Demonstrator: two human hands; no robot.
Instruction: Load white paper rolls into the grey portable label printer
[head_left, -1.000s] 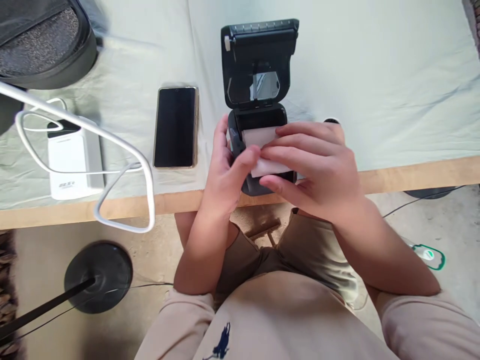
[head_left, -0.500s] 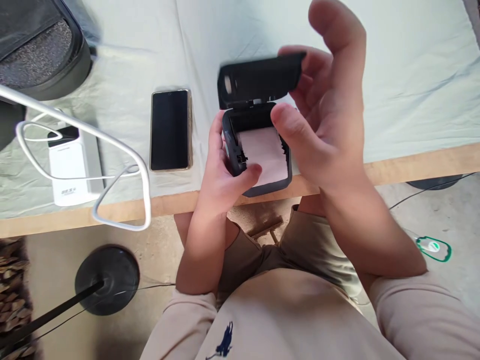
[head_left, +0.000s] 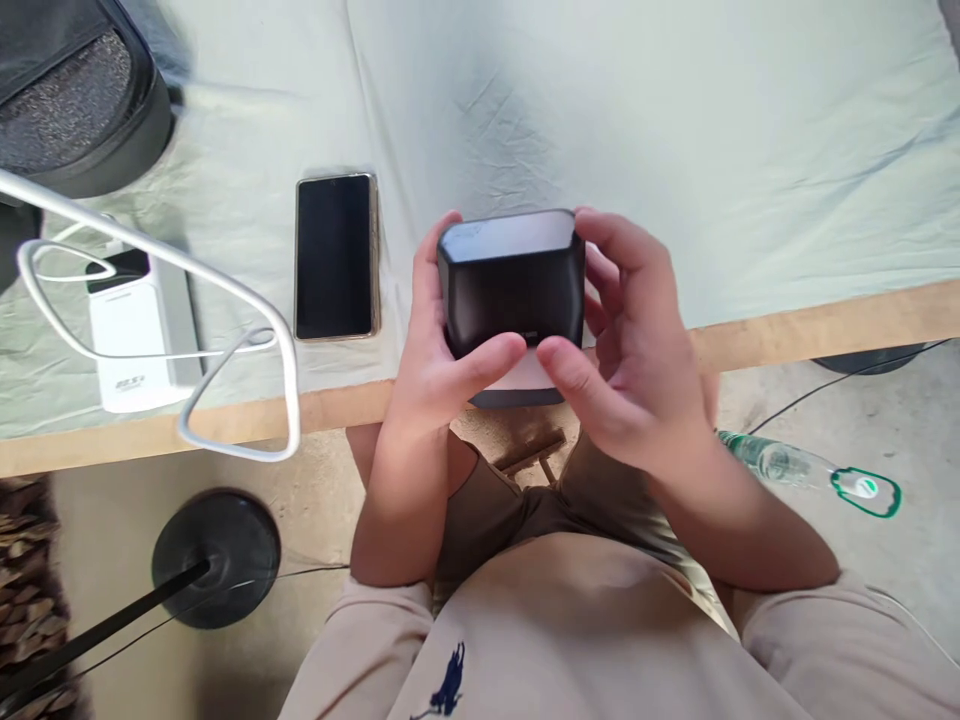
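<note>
A small black thermal label printer (head_left: pixel 514 290) is held between both hands at the table's front edge. Its lid is down, and a pale strip of paper (head_left: pixel 517 375) shows below the lid's lower edge. My left hand (head_left: pixel 442 350) wraps the printer's left side, thumb resting near the bottom of the lid. Around the right side curls my right hand (head_left: pixel 637 340), its fingers along the far corner and its thumb over the paper's right part. The inside of the printer is hidden by the lid.
Left of the printer lies a phone (head_left: pixel 335 257). Beyond it are a white power bank (head_left: pixel 127 345), a looped white cable (head_left: pixel 289 400) and a black bag (head_left: pixel 112 150). A plastic bottle (head_left: pixel 780 460) and a round black stand base (head_left: pixel 217 560) are below table level.
The printer's lid has swung from raised to down, covering the paper compartment. My right hand has come lower and closed in around the printer's right side; my left hand kept its hold.
</note>
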